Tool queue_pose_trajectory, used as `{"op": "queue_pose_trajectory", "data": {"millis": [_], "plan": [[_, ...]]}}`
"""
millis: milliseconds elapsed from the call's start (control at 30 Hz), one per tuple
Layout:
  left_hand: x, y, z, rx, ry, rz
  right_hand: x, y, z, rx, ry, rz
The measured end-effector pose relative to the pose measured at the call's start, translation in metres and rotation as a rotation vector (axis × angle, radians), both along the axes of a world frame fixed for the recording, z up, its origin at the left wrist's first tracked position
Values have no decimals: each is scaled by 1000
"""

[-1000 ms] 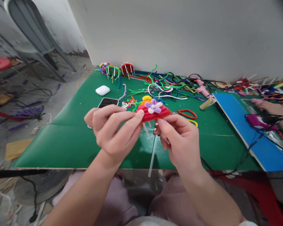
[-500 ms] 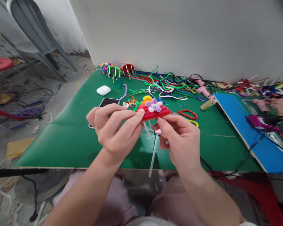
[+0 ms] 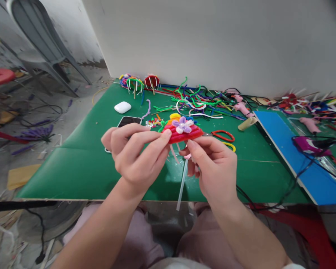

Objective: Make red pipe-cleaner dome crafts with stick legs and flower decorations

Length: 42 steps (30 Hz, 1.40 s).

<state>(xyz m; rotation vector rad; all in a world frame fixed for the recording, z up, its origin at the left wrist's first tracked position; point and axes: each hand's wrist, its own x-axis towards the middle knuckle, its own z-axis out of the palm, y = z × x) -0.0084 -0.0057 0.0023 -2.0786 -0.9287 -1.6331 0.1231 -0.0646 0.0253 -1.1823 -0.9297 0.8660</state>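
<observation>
Between my two hands is a small domed pipe-cleaner umbrella (image 3: 192, 133), red along its near edge, with a lilac-and-white flower (image 3: 182, 125) and yellow, green and blue parts. My left hand (image 3: 137, 153) pinches its left side between thumb and fingers. The thumb and fingertips of my right hand (image 3: 215, 164) close on its lower right edge. Pale strips hang beneath it. Under my right hand a pink nozzle with a clear glue stick (image 3: 182, 185) shows; most of that tool is hidden. Behind my right hand lie red-handled pliers (image 3: 224, 136) and something with a yellow handle.
Similar pipe-cleaner umbrellas (image 3: 152, 82) stand at the back left. A white case (image 3: 122, 107) and a phone (image 3: 129, 120) lie on the green table (image 3: 81, 164). Loose pipe cleaners (image 3: 196, 101) lie along the back. A blue board (image 3: 285, 149), a purple device (image 3: 310, 146) and cables are at right.
Another person's hand at the far right has left the view, and a pink glue gun there now lies uncovered. My hands and the umbrella have barely moved.
</observation>
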Motion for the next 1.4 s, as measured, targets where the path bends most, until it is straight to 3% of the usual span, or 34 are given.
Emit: {"op": "queue_pose_trajectory", "data": {"millis": [567,867,1033,1100,1200,1400], "plan": [[-2,1,1,34,2,4,-1,0,-1,65,8,11],[-9,14,-2,125,-60,12,3,-2,-1,228,-182,-208],[-14,18,-1,147,-115,-33,24,12,-1,250,-137,-289],[-14,19,0,170,-164,-74,35,20,-3,204,-88,-197],[-11,19,2,195,-229,-124,48,26,-3,54,14,54],[-6,16,2,264,-217,-116,56,18,3,-171,261,428]]}}
